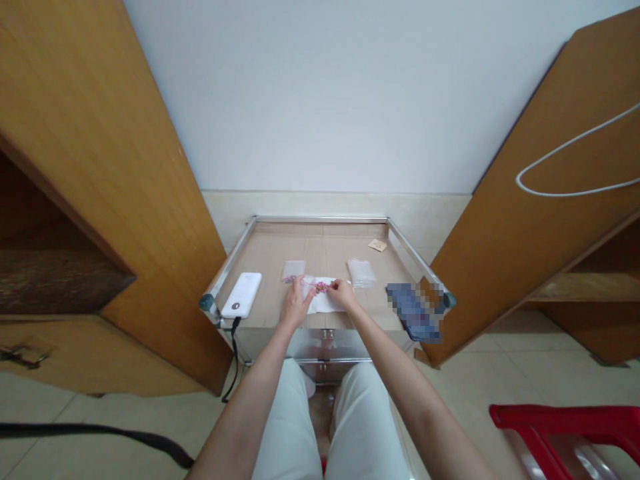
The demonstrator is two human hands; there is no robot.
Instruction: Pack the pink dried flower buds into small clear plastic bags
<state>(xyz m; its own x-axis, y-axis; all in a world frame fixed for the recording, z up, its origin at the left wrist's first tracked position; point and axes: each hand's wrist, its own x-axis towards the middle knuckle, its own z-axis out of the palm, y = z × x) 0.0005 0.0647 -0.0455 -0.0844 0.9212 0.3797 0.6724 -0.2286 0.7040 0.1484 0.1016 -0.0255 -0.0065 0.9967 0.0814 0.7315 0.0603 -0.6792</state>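
A small pink beaded strand [321, 287] lies over a white sheet [323, 305] on the cardboard-lined top in front of me. On its left side, my left hand [295, 305] has its thumb by the beads and its fingertips on the pink cord. From the right, my right hand [342, 294] pinches the strand's other end, its fingers pressed together. Just beyond my left fingers is a clear plastic packet [294, 268], with some pink bits at its lower edge. A stack of clear plastic bags [361, 273] sits beyond my right hand.
A white power bank [243, 295] with a black cable is at the left edge. At the right corner lies a dark blue, partly blurred item [413, 312]. A small tan card [377, 245] rests farther back. Metal rails [320, 219] border the top; wooden cabinets flank it. A red stool [565, 420] stands right.
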